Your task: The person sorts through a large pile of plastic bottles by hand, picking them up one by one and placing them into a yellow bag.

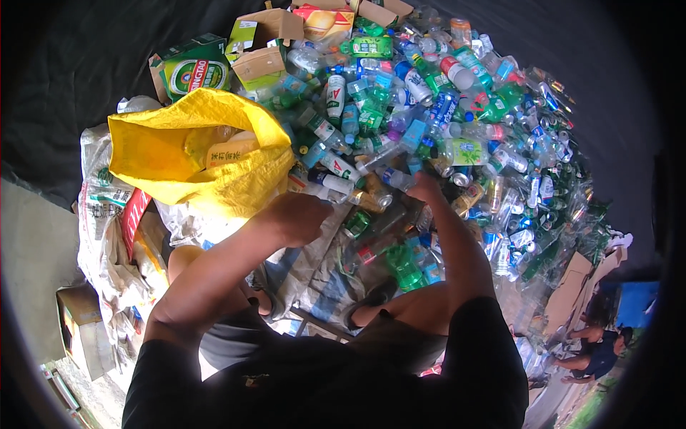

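Note:
A large heap of used plastic bottles and drink cans (462,176) lies before me. My right hand (425,187) has its fingers closed about the end of a clear plastic bottle (394,177) on the heap. My left hand (304,219) is curled at the heap's near left side, just below a white-and-dark bottle (331,182); whether it holds anything is hidden. Left of the heap, beyond my left forearm, an open yellow woven sack (214,185) holds a few bottles, one with an orange label (231,153). A green can (357,222) lies between my hands.
Cardboard boxes (198,72) stand at the heap's far left edge. White woven sacks (102,214) lie at the left, with a carton (86,332) below them. Flattened cardboard (571,289) lies at the right. Another person (597,351) sits at the far lower right.

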Tool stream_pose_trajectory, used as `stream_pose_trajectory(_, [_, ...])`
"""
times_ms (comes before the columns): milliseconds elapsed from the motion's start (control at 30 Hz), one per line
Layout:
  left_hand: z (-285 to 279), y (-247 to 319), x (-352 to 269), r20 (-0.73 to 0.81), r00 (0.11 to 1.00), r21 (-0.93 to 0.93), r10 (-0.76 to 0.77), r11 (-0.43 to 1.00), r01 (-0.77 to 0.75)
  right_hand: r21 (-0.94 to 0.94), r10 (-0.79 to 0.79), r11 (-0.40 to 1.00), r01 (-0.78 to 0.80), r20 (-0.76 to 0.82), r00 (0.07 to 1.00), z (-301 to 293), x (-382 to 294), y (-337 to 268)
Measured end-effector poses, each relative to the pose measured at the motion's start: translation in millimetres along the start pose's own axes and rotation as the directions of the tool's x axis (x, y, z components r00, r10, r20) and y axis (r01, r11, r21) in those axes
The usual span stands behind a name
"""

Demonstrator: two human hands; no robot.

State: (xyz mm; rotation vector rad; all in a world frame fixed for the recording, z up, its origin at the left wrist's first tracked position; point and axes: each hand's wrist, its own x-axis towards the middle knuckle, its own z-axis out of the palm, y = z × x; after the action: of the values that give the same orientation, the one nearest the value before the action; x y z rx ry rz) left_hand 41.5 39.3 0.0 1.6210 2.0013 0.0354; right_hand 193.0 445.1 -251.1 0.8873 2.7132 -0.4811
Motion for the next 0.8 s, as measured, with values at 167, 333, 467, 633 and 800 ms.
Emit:
stream_pose_trajectory(167, [-6.0,2.4,-0.5,-0.013,1.0,-0.029,0.025,0.999,-0.025,0.361,0.104,0.914,-0.188,0.24,0.965,-92.4,-41.4,-21.0])
stream_pose_trajectory(333, [-22.8,9.4,1.3,-0.111,0.993,0.002,0.03,1.0,-0.03,0.756,0.136,0.628,-0.185,0.128,0.982,-171.6,-130.7,-57.7])
stream_pose_trajectory(467, [-33.6,6.6,-6.8,-0.496,0.861,-0.092,-0.114,0.993,0.079,0.901,0.053,0.433,0.0,-0.026,0.998,-198.8,-183.3,-91.4])
stream_pose_trajectory(633, [-39.7,12.0,-1.7,-0.607,0.737,-0.481,-0.297,0.876,-0.043,0.988,0.141,0.084,0.126,-0.137,0.981,-185.4,-225.5,-117.2])
stream_pose_trajectory(800, [-38.8,8.2,11.2,-0.545,0.793,-0.764,-0.273,0.552,-0.335,0.978,0.137,0.2,0.057,-0.086,0.987,-171.8,-212.8,-117.2])
